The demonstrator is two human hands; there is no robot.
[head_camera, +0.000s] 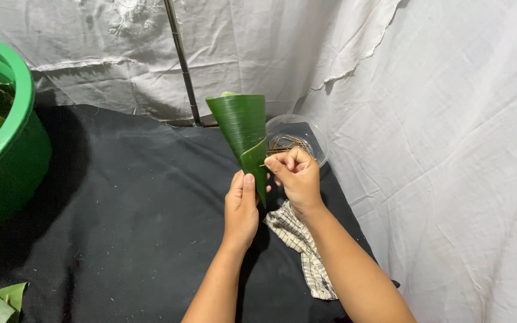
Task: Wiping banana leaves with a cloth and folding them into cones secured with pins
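Held upright above the black cloth work surface (127, 227): a glossy green banana leaf rolled into a cone (243, 134), wide mouth up. Left hand (242, 206) clamped on the cone's lower tip, thumb pressed flat along the seam. Right hand (294, 176) at 3 o'clock of the tip, fingertips pinched together against the leaf edge. Clear plastic bowl of thin brown sticks (297, 140) just behind. Checked cloth (300, 245) at 6 o'clock; green plastic basin (7, 149) at 9 o'clock.
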